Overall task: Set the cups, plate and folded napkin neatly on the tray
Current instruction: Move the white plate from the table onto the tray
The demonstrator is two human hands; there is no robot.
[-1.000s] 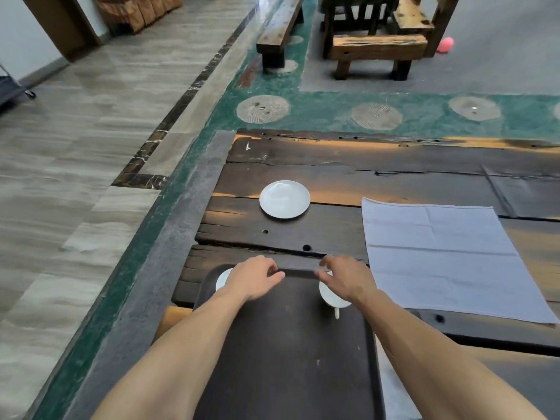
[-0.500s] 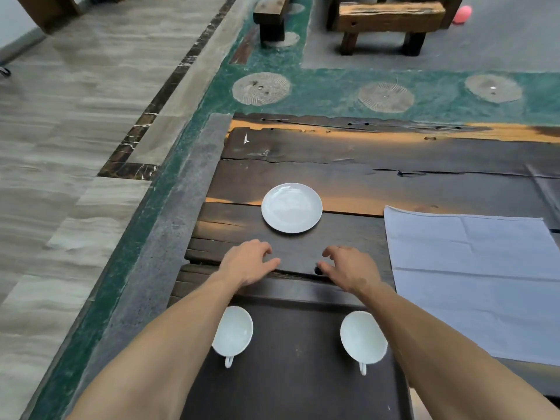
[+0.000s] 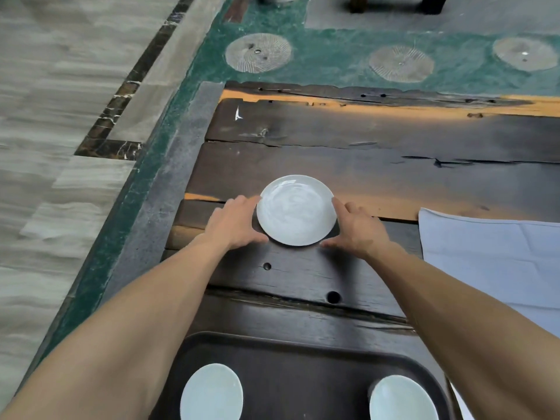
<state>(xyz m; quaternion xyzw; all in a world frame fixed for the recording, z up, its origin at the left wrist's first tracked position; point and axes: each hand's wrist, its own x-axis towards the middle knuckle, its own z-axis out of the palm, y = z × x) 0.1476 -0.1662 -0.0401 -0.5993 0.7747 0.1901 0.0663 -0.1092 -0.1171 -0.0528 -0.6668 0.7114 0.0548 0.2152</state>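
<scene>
White and glossy, the small round ceramic plate (image 3: 296,210) lies on the dark plank table, toward its left edge and beyond the dark plastic tray (image 3: 303,353) holding two white cups. My left hand (image 3: 235,222) and right hand (image 3: 359,227) flank it, open, fingertips at opposite rims, neither nearer. The unfolded pale napkin (image 3: 491,256) lies to my right.
</scene>
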